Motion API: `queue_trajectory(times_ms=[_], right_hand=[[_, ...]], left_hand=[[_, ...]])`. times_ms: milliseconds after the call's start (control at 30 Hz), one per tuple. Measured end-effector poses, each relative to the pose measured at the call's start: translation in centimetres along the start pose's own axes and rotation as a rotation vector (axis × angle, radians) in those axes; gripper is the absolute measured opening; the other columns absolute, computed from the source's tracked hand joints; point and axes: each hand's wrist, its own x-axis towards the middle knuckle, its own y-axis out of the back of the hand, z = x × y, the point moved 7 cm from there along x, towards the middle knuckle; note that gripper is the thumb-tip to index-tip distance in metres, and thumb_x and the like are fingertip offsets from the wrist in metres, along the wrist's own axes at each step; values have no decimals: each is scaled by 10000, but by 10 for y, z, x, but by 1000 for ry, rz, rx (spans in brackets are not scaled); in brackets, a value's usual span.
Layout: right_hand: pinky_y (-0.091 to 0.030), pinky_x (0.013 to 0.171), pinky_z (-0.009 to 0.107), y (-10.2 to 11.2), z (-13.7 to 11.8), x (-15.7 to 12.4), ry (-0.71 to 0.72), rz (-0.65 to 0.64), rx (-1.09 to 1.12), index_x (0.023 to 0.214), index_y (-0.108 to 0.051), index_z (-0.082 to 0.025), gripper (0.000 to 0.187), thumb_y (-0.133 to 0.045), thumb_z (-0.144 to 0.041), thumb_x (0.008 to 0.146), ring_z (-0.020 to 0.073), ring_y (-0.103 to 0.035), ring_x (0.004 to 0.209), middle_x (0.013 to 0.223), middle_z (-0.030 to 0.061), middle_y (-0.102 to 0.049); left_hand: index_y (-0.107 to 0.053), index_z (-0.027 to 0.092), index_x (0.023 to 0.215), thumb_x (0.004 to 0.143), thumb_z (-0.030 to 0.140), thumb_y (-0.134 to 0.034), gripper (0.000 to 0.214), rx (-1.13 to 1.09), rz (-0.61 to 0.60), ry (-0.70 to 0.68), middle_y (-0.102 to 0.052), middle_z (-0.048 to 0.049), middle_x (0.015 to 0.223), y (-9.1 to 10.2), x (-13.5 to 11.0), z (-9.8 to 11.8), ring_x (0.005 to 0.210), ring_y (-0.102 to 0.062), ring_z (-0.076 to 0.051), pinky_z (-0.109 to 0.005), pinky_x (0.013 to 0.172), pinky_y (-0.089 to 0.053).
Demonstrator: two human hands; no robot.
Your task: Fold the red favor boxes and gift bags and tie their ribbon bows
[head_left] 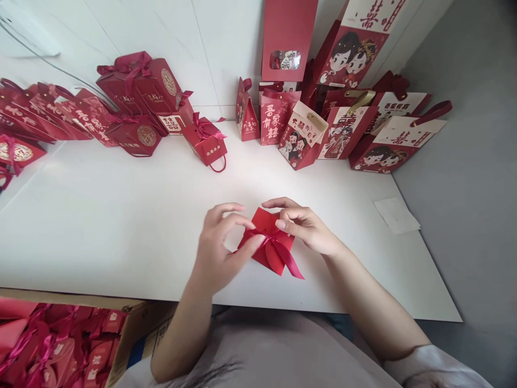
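A small bright red gift box (266, 215) lies on the white table in front of me, turned at an angle. A dark pink satin ribbon (288, 258) is tied across its top, one tail hanging over the near right side. My left hand (222, 242) comes in from the left, thumb and forefinger pinching the ribbon near the knot, its other fingers raised and curved. On the other side, my right hand (305, 226) has thumb and bent forefinger closed on the ribbon at the box's upper right. Its fingers partly hide that part of the ribbon.
Red gift bags (371, 151) and paper boxes stand along the back right. Ribboned boxes (141, 86) are stacked at back left, with a small handled box (205, 143) beside them. A white paper (398, 215) lies right. A carton (133, 312) of red boxes sits below left.
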Motion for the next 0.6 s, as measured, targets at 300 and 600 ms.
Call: queue_trajectory(times_ms=[300,600], right_hand=[[-400,1063,417,5,4,0,5,28,-16,627,-577,-199,393,-624,-435,939,245,-562,1228,1283,45,-611],[-403,1033,391,9,8,1,27,31,-49,644,-626,-200,359,-632,-400,942,214,-598,1110,1242,47,-612]], left_hand=[[-586,228,872,840,181,-611,62,76,-145,17,-540,-60,1282,-40,0,11,1208,-519,-248,-409,1016,-431],[-564,218,796,773,104,-583,118,-24,-92,63,-548,-62,1218,-47,-2,0,1283,-492,-265,-410,1000,-456]])
